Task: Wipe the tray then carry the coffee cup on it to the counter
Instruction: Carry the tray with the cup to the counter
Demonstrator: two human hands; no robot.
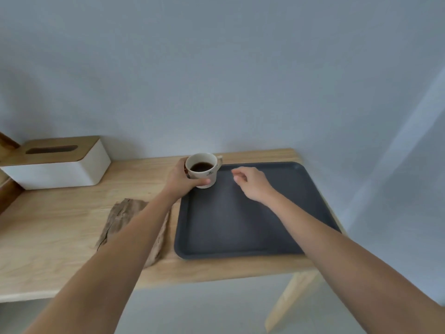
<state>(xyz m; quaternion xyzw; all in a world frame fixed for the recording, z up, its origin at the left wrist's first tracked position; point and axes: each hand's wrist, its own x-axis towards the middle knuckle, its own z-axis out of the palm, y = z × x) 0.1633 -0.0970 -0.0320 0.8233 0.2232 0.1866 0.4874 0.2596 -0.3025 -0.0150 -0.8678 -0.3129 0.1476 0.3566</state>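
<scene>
Far left, at the back edge of the table (60, 227): white tissue box (60, 168) with a wooden slotted lid, its left end cut off by the frame edge; a dark wooden shape beside it too cropped to identify. Near the table's middle, toward the front edge: crumpled brown cloth (125, 218), lying just beside the left rim of the tray and largely hidden under the left forearm. Left hand (183, 182): wrapped around the coffee cup (203, 169), thumb across the near side, the remaining fingers curled behind and mostly out of sight. Cup upright, white, holding dark liquid, positioned at the tray's back left corner; handle pointing right, toward the wall side; printed mark on its front too small to read. Contact between cup base and tray not clear, base partly masked by the thumb. Dark grey tray (228, 227): flat on the table's right half, reaching close to the right and back edges, inner surface bare apart from the cup. Right hand (250, 182): above the tray's back portion, just right of the cup and apart from it, fingers loosely curled, holding nothing. Right forearm crossing the tray's front right corner and concealing it. One pale table leg visible below the front right edge.
</scene>
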